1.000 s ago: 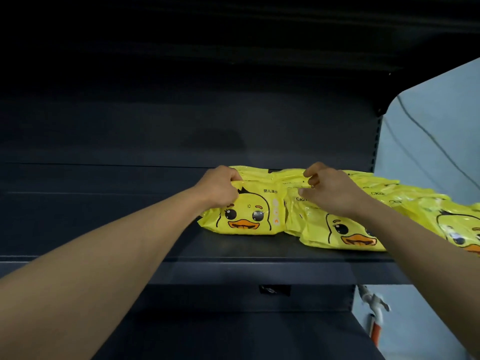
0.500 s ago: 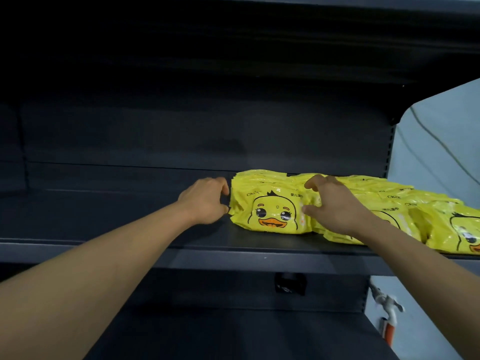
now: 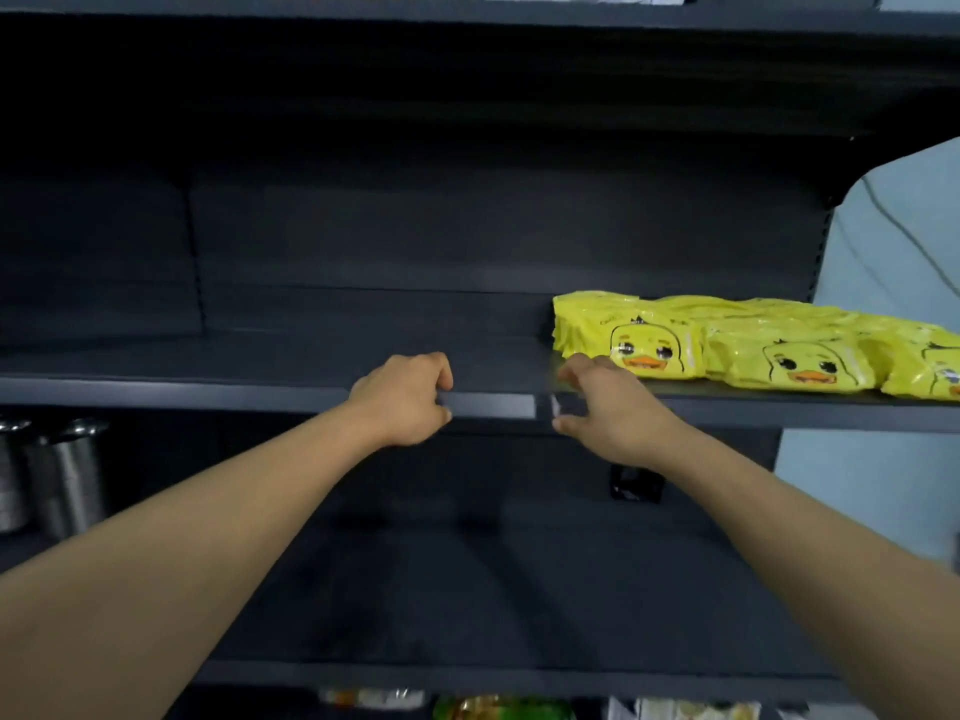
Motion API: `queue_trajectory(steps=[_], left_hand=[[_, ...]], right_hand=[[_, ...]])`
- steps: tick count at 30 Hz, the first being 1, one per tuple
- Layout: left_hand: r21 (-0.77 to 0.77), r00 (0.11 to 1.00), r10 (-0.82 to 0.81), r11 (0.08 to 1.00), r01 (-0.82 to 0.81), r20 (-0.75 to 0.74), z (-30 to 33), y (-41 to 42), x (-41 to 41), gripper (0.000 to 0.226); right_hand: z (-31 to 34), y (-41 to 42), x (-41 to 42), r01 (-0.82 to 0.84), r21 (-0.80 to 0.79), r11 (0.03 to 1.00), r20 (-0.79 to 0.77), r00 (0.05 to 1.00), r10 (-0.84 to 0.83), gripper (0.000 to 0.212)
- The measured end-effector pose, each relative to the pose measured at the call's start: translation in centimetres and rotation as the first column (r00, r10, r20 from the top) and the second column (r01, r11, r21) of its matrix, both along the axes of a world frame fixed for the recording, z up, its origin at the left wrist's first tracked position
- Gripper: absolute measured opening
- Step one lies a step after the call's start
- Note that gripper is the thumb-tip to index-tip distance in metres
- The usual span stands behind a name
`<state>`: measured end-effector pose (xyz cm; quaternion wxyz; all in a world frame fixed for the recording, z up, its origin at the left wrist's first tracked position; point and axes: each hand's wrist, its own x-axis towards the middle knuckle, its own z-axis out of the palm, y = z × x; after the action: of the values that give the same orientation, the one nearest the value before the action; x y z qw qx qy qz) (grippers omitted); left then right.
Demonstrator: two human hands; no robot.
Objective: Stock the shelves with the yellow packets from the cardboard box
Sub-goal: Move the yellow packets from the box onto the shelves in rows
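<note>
Left to right: steel cans [image 3: 47, 470] at 9 o'clock on the lower level, then my left hand [image 3: 402, 400] at centre with fingers loosely curled, empty, over the shelf [image 3: 182, 392] front edge. My right hand [image 3: 605, 407] at 3 o'clock of it is half spread, holding nothing, just beside the yellow packets [image 3: 727, 345] lined up toward 3 o'clock; the cardboard box isn't visible. Risk, I think: front packets sit near the lip, so my right wrist could snag and drag one off.
</note>
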<state>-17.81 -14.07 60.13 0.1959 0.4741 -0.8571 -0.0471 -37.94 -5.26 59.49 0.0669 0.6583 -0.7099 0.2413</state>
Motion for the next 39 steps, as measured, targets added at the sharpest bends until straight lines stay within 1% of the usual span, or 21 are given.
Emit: queue_trajectory(steps=[4, 7, 11, 15, 18, 22, 27, 29, 32, 36, 39], left_hand=[[0.080, 1.000, -0.004, 0.997, 0.004, -0.002, -3.8, 1.7, 3.8, 0.033], [0.181, 0.999, -0.001, 0.984, -0.008, 0.046, -7.5, 2.6, 6.5, 0.034], [0.329, 0.993, -0.004, 0.944, -0.036, 0.119, -12.5, 3.4, 9.4, 0.035], [0.436, 0.986, -0.011, 0.898, -0.064, 0.166, -17.4, 4.4, 11.8, 0.039], [0.525, 0.980, -0.013, 0.846, -0.095, 0.198, -21.2, 5.2, 13.4, 0.037], [0.614, 0.969, 0.026, 0.769, -0.176, 0.245, -26.5, 6.5, 15.4, 0.041], [0.701, 0.938, 0.034, 0.656, -0.281, 0.344, -34.2, 8.7, 17.7, 0.034], [0.726, 0.932, 0.046, 0.614, -0.309, 0.359, -36.9, 9.8, 18.5, 0.036], [0.771, 0.925, 0.075, 0.530, -0.353, 0.372, -41.0, 11.2, 19.8, 0.037], [0.775, 0.906, 0.088, 0.488, -0.401, 0.413, -45.8, 12.2, 20.9, 0.036], [0.795, 0.902, 0.056, 0.451, -0.406, 0.429, -49.1, 12.2, 21.1, 0.038]], right_hand=[[-3.7, 1.6, 4.6, -0.025, 0.100, 0.995, 0.036, 0.999, 0.021, 0.054], [-7.1, 2.6, 7.6, -0.040, 0.221, 0.974, 0.082, 0.996, 0.022, 0.054], [-11.8, 3.5, 10.3, -0.067, 0.348, 0.935, 0.117, 0.993, 0.028, 0.056], [-16.8, 4.2, 12.2, -0.102, 0.459, 0.882, 0.154, 0.988, 0.035, 0.056], [-20.9, 4.6, 13.2, -0.142, 0.549, 0.824, 0.189, 0.981, 0.043, 0.056], [-26.9, 5.1, 13.6, -0.205, 0.650, 0.731, 0.255, 0.966, 0.044, 0.066], [-34.8, 6.2, 13.6, -0.243, 0.787, 0.567, 0.270, 0.962, 0.038, 0.057], [-37.6, 6.7, 13.5, -0.261, 0.831, 0.491, 0.277, 0.960, 0.042, 0.058], [-41.4, 7.6, 13.5, -0.259, 0.872, 0.414, 0.274, 0.961, 0.023, 0.052], [-45.9, 8.3, 13.7, -0.266, 0.907, 0.327, 0.284, 0.959, -0.009, 0.055], [-48.7, 8.5, 14.1, -0.266, 0.919, 0.292, 0.289, 0.957, -0.036, 0.047]])
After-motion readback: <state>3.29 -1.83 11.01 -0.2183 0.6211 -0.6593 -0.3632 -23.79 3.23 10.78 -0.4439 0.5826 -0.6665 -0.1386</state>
